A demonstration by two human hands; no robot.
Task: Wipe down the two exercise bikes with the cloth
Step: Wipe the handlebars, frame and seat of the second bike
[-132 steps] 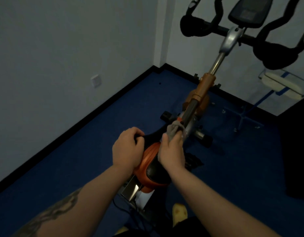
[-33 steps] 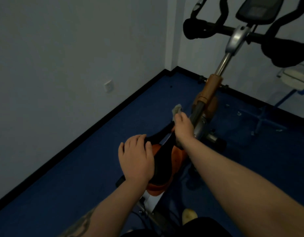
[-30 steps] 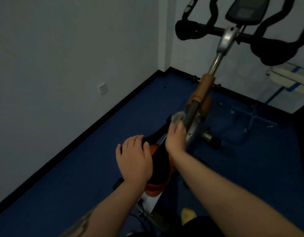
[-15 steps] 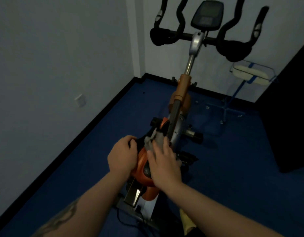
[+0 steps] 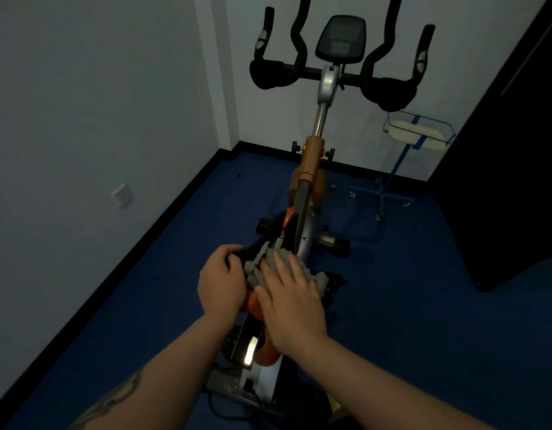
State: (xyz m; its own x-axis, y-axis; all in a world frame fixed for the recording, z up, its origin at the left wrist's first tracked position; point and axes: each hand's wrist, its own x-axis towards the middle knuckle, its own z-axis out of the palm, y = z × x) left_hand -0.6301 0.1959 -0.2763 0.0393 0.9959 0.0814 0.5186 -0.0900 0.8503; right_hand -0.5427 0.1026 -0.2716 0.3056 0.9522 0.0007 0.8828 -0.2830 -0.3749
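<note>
Floor (image 5: 408,305): blue carpet, black skirting along the white walls.
Exercise bike (image 5: 309,181): 1 in view, orange and silver frame, standing in the room corner, black handlebars and console at the far end.
Stand (image 5: 417,135): blue wheeled frame with a pale tray, right of the bike, apart from it.
Saddle (image 5: 253,301): orange and black, nearest the person.
Right hand (image 5: 291,308): fingers straight and spread, pressing flat on the cloth.
Left hand (image 5: 220,285): fingers curled round the saddle's left edge.
Cloth (image 5: 262,270): grey, crumpled, lying on the saddle top under the right fingers.

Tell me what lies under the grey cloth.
The cloth lies on the bike's black-and-orange saddle, pressed flat by the right hand. The saddle's top beneath is covered.
</note>
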